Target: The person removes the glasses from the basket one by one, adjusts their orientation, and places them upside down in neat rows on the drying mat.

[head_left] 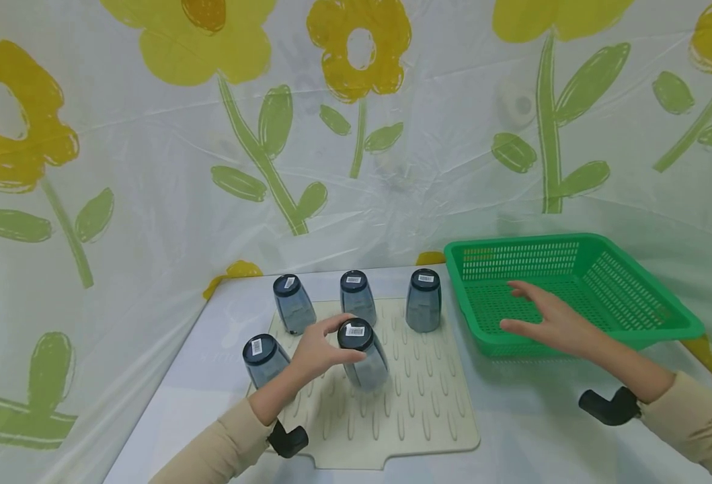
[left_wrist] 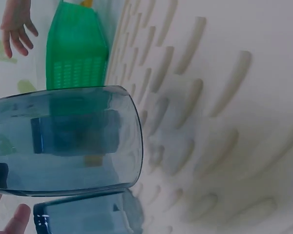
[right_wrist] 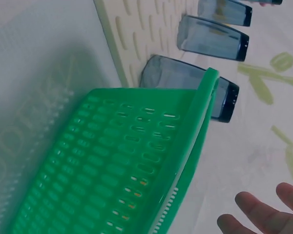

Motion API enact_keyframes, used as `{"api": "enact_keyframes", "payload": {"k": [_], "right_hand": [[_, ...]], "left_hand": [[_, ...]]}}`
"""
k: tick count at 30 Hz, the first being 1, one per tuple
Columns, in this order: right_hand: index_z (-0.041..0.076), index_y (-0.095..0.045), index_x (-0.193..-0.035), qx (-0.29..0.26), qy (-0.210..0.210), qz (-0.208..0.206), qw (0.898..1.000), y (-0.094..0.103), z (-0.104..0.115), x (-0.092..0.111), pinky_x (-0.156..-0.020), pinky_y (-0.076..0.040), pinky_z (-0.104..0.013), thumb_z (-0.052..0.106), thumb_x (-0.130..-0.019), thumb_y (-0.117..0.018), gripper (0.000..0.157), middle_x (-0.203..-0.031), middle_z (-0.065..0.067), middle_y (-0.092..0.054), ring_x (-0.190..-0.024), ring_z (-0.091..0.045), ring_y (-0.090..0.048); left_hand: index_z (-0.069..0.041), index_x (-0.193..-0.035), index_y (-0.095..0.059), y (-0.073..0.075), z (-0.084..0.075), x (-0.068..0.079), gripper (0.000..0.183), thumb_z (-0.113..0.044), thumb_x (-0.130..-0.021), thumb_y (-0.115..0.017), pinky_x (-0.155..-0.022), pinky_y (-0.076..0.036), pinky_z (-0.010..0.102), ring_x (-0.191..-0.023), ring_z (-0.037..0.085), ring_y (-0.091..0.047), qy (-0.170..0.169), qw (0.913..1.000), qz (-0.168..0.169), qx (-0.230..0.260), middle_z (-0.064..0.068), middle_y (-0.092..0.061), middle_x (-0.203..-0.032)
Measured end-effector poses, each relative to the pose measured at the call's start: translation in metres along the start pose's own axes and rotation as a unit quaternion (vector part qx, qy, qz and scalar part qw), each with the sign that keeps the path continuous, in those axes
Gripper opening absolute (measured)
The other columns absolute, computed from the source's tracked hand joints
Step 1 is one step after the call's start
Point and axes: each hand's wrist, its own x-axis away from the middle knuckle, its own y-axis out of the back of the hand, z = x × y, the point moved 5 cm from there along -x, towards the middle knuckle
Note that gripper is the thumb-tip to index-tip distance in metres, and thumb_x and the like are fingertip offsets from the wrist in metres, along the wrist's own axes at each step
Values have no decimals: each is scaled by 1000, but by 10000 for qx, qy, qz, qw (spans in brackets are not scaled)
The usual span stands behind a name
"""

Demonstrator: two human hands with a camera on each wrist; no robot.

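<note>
My left hand [head_left: 319, 349] grips an upside-down blue-tinted drinking glass [head_left: 368, 370] near its dark labelled base, over the front half of a cream drying mat [head_left: 356, 430]. In the left wrist view that glass [left_wrist: 88, 170] has its rim beside the ridged mat; whether they touch I cannot tell. Three more inverted glasses stand along the back: left glass [head_left: 295, 306], middle glass [head_left: 358, 299] and right glass [head_left: 423, 306]. Another inverted glass [head_left: 265, 363] is at the left, partly behind my left hand. My right hand [head_left: 555, 323] hovers with spread fingers over a green basket [head_left: 573, 242], holding nothing.
The basket, with slotted walls, stands on the white table [head_left: 531, 417] right of the mat. A white curtain [head_left: 416, 168] printed with yellow flowers hangs behind the table and along its left side. Black wrist mounts [head_left: 610, 407] stick out below both hands.
</note>
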Motion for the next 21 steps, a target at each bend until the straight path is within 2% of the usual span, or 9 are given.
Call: {"api": "enact_keyframes", "payload": {"k": [11, 21], "right_hand": [[-13, -30, -134, 746, -120, -192, 9970, 0, -17, -1, -82, -39, -62, 40, -83, -64, 82, -129, -36, -40, -113, -51, -41], [-14, -32, -133, 1049, -225, -282, 9938, -3, -25, 4, -84, -37, -63, 44, -82, -64, 84, -130, -36, -39, -114, -53, -39]], "left_hand": [[-10, -123, -58, 3, 14, 7, 68, -22, -62, -83, -93, -41, 51, -120, 33, -46, 228, 9994, 47, -263, 9, -55, -127], [-11, -124, -58, -1, 25, 7, 65, -22, -64, -82, -93, -40, 52, -119, 33, -47, 163, 9998, 81, -45, 9, -57, -125]]}}
